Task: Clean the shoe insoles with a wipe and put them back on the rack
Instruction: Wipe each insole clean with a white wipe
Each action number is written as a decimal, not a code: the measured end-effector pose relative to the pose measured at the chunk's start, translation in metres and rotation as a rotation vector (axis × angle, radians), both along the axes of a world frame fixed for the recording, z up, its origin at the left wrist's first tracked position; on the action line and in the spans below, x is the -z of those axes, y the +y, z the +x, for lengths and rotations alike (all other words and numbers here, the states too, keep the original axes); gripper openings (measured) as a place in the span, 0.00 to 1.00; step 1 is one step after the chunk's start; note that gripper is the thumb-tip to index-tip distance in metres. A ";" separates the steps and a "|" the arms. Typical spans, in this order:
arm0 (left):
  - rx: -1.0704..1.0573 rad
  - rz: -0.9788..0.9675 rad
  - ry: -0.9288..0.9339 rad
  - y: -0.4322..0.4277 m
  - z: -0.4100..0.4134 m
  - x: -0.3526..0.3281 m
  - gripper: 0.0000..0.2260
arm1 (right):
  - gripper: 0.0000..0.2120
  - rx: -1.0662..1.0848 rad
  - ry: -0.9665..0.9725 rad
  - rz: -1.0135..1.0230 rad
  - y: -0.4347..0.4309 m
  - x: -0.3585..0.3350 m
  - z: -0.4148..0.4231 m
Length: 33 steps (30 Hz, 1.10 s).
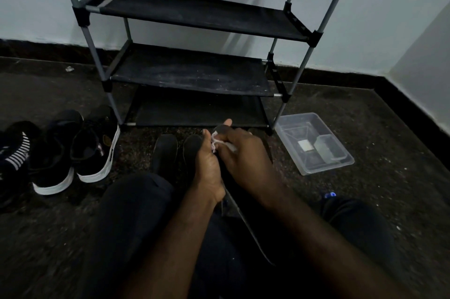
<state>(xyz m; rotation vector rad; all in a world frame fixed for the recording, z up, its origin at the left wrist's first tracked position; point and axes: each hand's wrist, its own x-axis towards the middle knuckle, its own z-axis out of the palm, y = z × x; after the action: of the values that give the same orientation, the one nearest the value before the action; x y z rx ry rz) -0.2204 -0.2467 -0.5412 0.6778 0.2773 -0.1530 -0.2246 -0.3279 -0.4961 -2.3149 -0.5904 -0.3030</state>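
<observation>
Two hands meet above lap, in front of rack (192, 72). Left hand (209, 167) grips dark insole (220, 130), thumb up beside its upper end; insole runs from hands down across lap. Right hand (243, 155) curls fingers round white wipe (230, 146), pressing it on insole's upper end. Two more insoles (165, 152) lie side by side on floor (365, 201) just beyond hands, near bottom shelf. Shoes (95, 152) at left; clear plastic tub (314, 143) right of rack.
</observation>
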 end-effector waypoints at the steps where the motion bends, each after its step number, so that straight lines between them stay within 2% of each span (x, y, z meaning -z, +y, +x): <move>1: 0.002 0.006 0.004 0.000 0.000 0.001 0.27 | 0.08 0.021 -0.015 -0.045 -0.002 -0.001 0.004; 5: 0.062 0.043 0.020 -0.003 -0.005 -0.004 0.33 | 0.07 0.247 -0.036 -0.080 -0.014 -0.012 0.027; 7: 0.069 0.045 0.023 -0.004 -0.007 -0.005 0.34 | 0.06 0.225 -0.039 -0.058 -0.013 -0.013 0.024; 11: -0.006 0.035 -0.003 -0.001 -0.003 -0.003 0.30 | 0.06 -0.010 -0.058 -0.142 -0.005 -0.007 0.003; 15: 0.061 0.042 0.033 -0.004 -0.004 -0.004 0.35 | 0.07 0.200 -0.017 -0.105 -0.016 -0.011 0.025; 17: 0.065 0.064 0.045 -0.004 -0.006 -0.006 0.36 | 0.07 0.241 -0.016 -0.077 -0.016 -0.011 0.026; 22: 0.009 0.025 0.012 0.000 -0.005 -0.013 0.35 | 0.07 -0.073 0.000 -0.084 -0.009 -0.003 -0.003; 24: 0.006 0.032 0.027 -0.001 -0.003 -0.010 0.36 | 0.06 -0.044 0.001 -0.095 -0.015 -0.002 0.006; 26: 0.025 0.042 0.034 -0.004 -0.005 -0.008 0.37 | 0.06 0.130 0.012 -0.051 -0.021 -0.003 0.020; 28: 0.035 0.067 0.027 -0.006 -0.007 -0.008 0.37 | 0.08 0.187 0.018 -0.023 -0.020 -0.004 0.025; 31: 0.016 0.053 -0.003 0.000 -0.005 -0.006 0.35 | 0.08 -0.016 -0.077 -0.088 -0.016 -0.002 0.007; 33: 0.032 0.028 -0.038 0.003 -0.002 -0.006 0.34 | 0.09 -0.119 -0.034 -0.098 -0.021 0.003 -0.008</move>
<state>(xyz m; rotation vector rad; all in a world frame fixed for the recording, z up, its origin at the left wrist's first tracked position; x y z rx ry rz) -0.2219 -0.2433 -0.5350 0.7123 0.2329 -0.1670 -0.2331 -0.3489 -0.4996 -2.3603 -0.7722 -0.2628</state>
